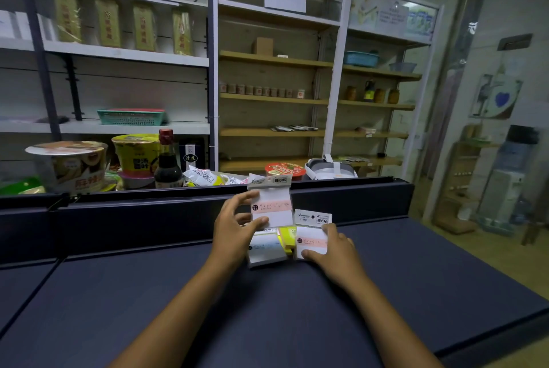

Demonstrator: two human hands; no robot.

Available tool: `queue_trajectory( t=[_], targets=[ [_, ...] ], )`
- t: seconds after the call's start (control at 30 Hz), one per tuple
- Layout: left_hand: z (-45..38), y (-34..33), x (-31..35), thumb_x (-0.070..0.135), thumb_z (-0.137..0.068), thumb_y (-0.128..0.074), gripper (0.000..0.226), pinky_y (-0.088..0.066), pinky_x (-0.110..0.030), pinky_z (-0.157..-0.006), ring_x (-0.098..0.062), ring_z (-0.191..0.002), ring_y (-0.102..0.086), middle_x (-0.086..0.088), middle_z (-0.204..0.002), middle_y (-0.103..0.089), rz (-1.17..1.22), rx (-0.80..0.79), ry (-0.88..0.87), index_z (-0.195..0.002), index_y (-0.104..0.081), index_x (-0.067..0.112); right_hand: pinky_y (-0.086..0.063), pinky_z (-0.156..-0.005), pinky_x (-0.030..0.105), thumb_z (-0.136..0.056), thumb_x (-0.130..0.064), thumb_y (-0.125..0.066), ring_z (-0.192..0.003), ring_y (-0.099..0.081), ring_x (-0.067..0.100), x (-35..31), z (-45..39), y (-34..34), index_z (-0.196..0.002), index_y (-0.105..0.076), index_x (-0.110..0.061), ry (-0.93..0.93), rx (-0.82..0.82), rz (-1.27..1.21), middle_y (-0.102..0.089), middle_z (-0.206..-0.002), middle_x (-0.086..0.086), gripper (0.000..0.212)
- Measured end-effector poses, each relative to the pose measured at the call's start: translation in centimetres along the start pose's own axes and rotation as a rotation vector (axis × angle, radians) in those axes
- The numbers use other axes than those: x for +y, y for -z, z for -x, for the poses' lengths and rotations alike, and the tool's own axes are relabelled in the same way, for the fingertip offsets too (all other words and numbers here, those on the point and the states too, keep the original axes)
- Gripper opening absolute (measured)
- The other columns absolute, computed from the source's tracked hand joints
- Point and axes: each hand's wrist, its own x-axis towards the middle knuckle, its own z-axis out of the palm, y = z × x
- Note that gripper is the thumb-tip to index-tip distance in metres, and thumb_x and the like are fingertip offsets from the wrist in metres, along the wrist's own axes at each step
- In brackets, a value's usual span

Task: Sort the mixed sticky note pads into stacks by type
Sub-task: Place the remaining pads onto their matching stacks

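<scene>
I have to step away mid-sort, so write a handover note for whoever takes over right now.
Left hand: grips a pink-banded pad, raised off the table.
Right hand: fingers hold a matching pink-banded pad resting on the table.
Between them lie a blue-banded pad and yellow pads, still mixed.
Done: no finished stacks visible.
Left: stack pink, blue and yellow pads by type.

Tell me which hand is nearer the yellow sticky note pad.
Right, narrowly. The right hand grips a pink-banded pad directly beside the yellow sticky note pad; the left hand holds another pack raised above and left of it.
</scene>
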Motion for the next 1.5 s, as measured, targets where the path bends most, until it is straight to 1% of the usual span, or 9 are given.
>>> queue_trajectory(
  t=[0.2, 0.43, 0.6, 0.8, 0.97, 1.1, 1.3, 1.4, 1.5],
  targets=[
    [0.4, 0.0, 0.4, -0.006, -0.078, -0.076, 0.050, -0.062, -0.038, -0.066, -0.023, -0.091, -0.072, -0.007, -0.125, -0.059, 0.030, -0.004, 0.041, -0.121, -0.062, 0.015, -0.049, -0.091, 0.037, -0.073, -0.025, -0.084, -0.109, -0.057, 0.027, -0.4, 0.9, 0.0, -0.129, -0.046, -0.024, 0.039, 0.118, -0.218, -0.051, -0.121, 0.004, 0.067],
    [2.1, 1.9, 2.4, -0.008, -0.078, -0.075, 0.051, -0.062, -0.043, -0.073, -0.030, -0.093, -0.071, -0.013, -0.126, -0.057, 0.034, 0.052, 0.049, -0.124, -0.062, 0.010, -0.045, -0.092, 0.028, -0.078, 0.006, -0.073, -0.112, -0.056, 0.019, -1.2, 2.6, 0.4, -0.124, -0.054, -0.021, 0.073, 0.180, -0.530, -0.053, -0.124, 0.001, 0.056],
    [4.8, 5.3, 4.7, -0.011, -0.078, -0.072, 0.059, -0.060, -0.032, -0.081, -0.026, -0.102, -0.069, -0.006, -0.133, -0.055, 0.028, 0.047, 0.055, -0.128, -0.059, 0.019, -0.051, -0.099, 0.044, -0.083, 0.013, -0.062, -0.118, -0.058, 0.023, -3.4, 5.2, -0.2, -0.122, -0.056, -0.022, 0.086, 0.172, -0.810, -0.056, -0.130, 0.000, 0.053],
    [10.6, 12.2, 7.0, -0.008, -0.079, -0.073, 0.067, -0.056, -0.035, -0.093, -0.016, -0.109, -0.066, 0.007, -0.135, -0.057, -0.014, 0.080, 0.013, -0.134, -0.056, 0.027, -0.057, -0.072, 0.023, -0.087, 0.018, -0.049, -0.109, -0.066, 0.013, -8.6, 10.1, -0.8, -0.125, -0.056, -0.024, 0.156, 0.083, -1.052, -0.058, -0.128, -0.010, 0.058],
    [13.6, 18.6, 8.8, -0.008, -0.081, -0.071, 0.067, -0.057, -0.018, -0.081, -0.008, -0.103, -0.069, 0.011, -0.135, -0.058, 0.002, 0.109, -0.010, -0.134, -0.056, 0.031, -0.057, -0.072, 0.023, -0.088, 0.019, -0.049, -0.106, -0.068, 0.011, -13.1, 14.8, -2.2, -0.124, -0.057, -0.026, 0.209, 0.076, -1.123, -0.059, -0.121, -0.021, 0.058],
    [16.2, 23.2, 9.5, -0.009, -0.082, -0.069, 0.066, -0.056, -0.022, -0.087, -0.014, -0.107, -0.069, 0.011, -0.136, -0.058, -0.001, 0.114, 0.002, -0.134, -0.056, 0.030, -0.059, -0.073, 0.024, -0.088, 0.020, -0.051, -0.107, -0.068, 0.010, -16.3, 17.8, -3.5, -0.126, -0.058, -0.024, 0.194, 0.067, -1.149, -0.058, -0.125, -0.013, 0.058],
    [19.5, 29.3, 10.7, -0.008, -0.083, -0.069, 0.064, -0.055, -0.015, -0.078, -0.010, -0.101, -0.071, 0.014, -0.131, -0.062, -0.006, 0.161, 0.013, -0.132, -0.058, 0.032, -0.059, -0.071, 0.023, -0.088, 0.020, -0.053, -0.103, -0.070, 0.010, -20.9, 21.5, -5.2, -0.125, -0.058, -0.023, 0.216, 0.051, -1.171, -0.059, -0.127, -0.007, 0.057],
    [20.6, 31.9, 11.4, -0.010, -0.083, -0.069, 0.064, -0.053, -0.010, -0.075, 0.001, -0.099, -0.069, 0.019, -0.124, -0.065, -0.027, 0.190, 0.001, -0.131, -0.059, 0.031, -0.058, -0.070, 0.021, -0.089, 0.019, -0.054, -0.102, -0.069, 0.005, -23.4, 22.9, -6.1, -0.124, -0.058, -0.024, 0.234, 0.023, -1.189, -0.059, -0.125, -0.009, 0.056],
    [21.6, 34.1, 11.9, -0.010, -0.083, -0.068, 0.064, -0.055, -0.014, -0.079, -0.006, -0.100, -0.070, 0.021, -0.125, -0.064, -0.040, 0.229, 0.019, -0.131, -0.059, 0.031, -0.058, -0.071, 0.020, -0.090, 0.015, -0.056, -0.102, -0.069, 0.004, -25.8, 24.1, -7.1, -0.127, -0.057, -0.025, 0.261, -0.021, -1.177, -0.059, -0.125, -0.012, 0.054]
  ],
)
